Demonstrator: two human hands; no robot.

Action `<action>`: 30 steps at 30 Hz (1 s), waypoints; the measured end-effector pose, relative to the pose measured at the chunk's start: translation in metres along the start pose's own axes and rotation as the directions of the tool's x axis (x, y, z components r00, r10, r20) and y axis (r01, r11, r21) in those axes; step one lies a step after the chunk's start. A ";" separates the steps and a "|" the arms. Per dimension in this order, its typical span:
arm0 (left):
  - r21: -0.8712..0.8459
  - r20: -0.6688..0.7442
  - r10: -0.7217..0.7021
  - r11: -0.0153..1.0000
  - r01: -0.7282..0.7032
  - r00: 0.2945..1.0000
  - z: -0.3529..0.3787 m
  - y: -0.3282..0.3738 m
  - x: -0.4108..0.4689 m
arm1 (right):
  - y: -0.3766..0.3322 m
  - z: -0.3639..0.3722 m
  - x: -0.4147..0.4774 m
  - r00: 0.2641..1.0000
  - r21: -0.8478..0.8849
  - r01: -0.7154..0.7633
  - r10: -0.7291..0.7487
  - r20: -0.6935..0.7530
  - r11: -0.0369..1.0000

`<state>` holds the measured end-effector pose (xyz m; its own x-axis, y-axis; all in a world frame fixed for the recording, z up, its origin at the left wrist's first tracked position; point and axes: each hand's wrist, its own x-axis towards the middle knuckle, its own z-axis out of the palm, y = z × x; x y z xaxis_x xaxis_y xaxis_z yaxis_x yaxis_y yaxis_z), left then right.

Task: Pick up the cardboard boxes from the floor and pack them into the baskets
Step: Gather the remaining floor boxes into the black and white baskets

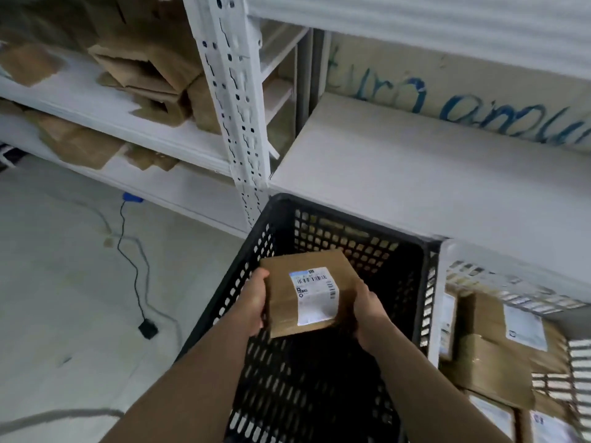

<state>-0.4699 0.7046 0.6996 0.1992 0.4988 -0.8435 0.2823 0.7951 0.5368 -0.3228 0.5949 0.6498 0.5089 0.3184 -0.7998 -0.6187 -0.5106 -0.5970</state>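
Observation:
I hold a small brown cardboard box with a white shipping label on top, over the open mouth of a black perforated plastic basket. My left hand grips the box's left side and my right hand grips its right side. The basket's inside below the box looks dark; I cannot tell what lies in it. To the right stands a white perforated basket that holds several labelled cardboard boxes.
White metal shelving stands behind the baskets, with flattened cardboard on its left shelves. A white shelf board lies right behind the black basket. On the pale floor at left runs a black cable ending in a small black block.

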 end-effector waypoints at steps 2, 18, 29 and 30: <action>0.092 0.003 0.010 0.996 -0.010 1.000 0.001 0.002 0.037 | 0.009 0.008 0.020 0.999 0.046 -0.045 0.046 -0.023 0.998; 0.473 -0.038 0.192 0.868 -0.152 0.981 0.051 0.016 0.080 | 0.010 0.001 0.026 0.996 0.058 -0.071 0.074 -0.047 0.996; 0.279 0.094 0.449 0.845 -0.457 0.888 0.102 0.004 -0.079 | -0.021 -0.090 -0.125 0.955 0.198 0.288 -0.267 -0.126 0.937; 0.269 0.114 0.467 0.835 -0.480 0.877 0.108 -0.002 -0.098 | -0.018 -0.104 -0.140 0.945 0.206 0.318 -0.290 -0.153 0.926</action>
<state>-0.3888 0.6169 0.7830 0.4138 0.7690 -0.4872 0.3928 0.3320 0.8576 -0.3206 0.4764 0.7788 0.7519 0.3264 -0.5727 -0.5342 -0.2075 -0.8195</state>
